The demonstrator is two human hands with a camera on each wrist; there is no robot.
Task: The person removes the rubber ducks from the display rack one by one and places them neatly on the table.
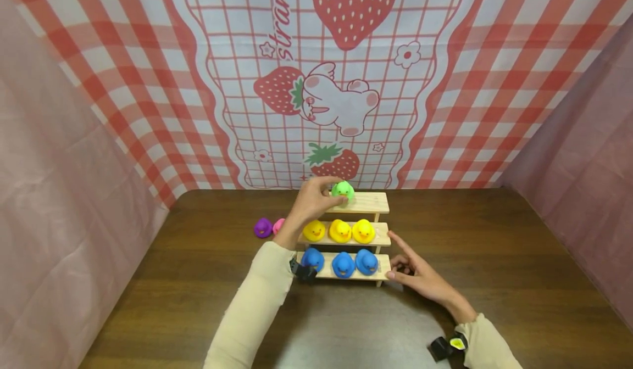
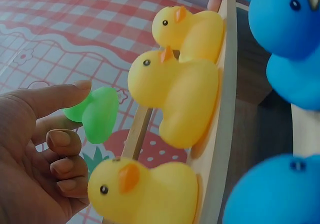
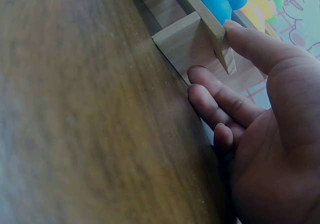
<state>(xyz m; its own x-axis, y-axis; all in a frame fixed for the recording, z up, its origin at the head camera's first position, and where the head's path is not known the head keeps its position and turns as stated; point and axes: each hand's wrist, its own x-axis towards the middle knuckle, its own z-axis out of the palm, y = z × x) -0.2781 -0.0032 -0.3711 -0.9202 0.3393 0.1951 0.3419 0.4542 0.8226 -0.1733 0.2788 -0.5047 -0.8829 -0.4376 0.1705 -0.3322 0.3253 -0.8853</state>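
My left hand (image 1: 309, 201) pinches a green rubber duck (image 1: 343, 191) between thumb and fingers, at the top tier of a three-tier wooden display stand (image 1: 370, 202). Whether the duck touches that board I cannot tell. Three yellow rubber ducks (image 1: 340, 230) sit in a row on the middle tier. On the bottom tier are three blue rubber ducks (image 1: 343, 264). At the stand's right end is my right hand (image 1: 420, 274), thumb (image 3: 250, 41) against the end of the bottom board and index finger stretched toward the middle board; its other fingers bend loosely beside the leg.
Left of the stand, a purple duck (image 1: 263, 228) and a partly hidden pink duck (image 1: 278, 225) sit on the brown wooden table (image 1: 198, 281). A checked strawberry cloth (image 1: 420, 111) hangs behind the table, with pink curtains (image 1: 64, 193) at both sides.
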